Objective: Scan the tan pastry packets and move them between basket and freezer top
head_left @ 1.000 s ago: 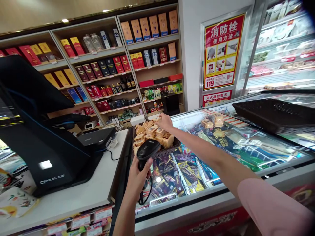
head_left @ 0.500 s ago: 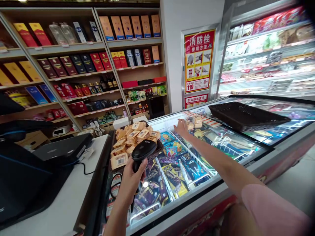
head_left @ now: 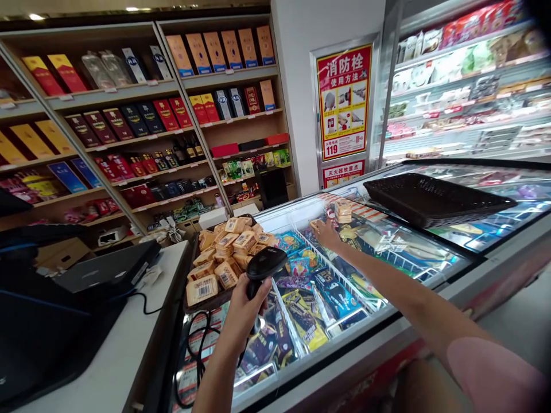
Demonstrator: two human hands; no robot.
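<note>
My left hand [head_left: 247, 301] is wrapped round the handle of a black barcode scanner [head_left: 266, 263], its head pointing right and away. A dark tray [head_left: 184, 298] heaped with small beige packaged snacks [head_left: 230, 244], several with barcode labels up, lies just beyond that hand. Over the freezer's glass top, my right hand [head_left: 329, 236] is closed on a beige snack pack [head_left: 317, 225] that sticks out at its left side. Right behind those fingers stands a small stack of like packs [head_left: 343, 211] on the glass.
Below the glass, the chest freezer [head_left: 310, 321] holds bagged goods in wire baskets. A dark woven tray [head_left: 434, 198] rests on it at the right. The scanner's cable [head_left: 196, 350] loops over the glass. A white counter [head_left: 142, 327] with a dark machine is at left; shelves of boxes stand behind.
A snack pack now shows in my right hand, beside the stack. My left hand and the scanner have shifted slightly right. More of the cable loop is visible.
</note>
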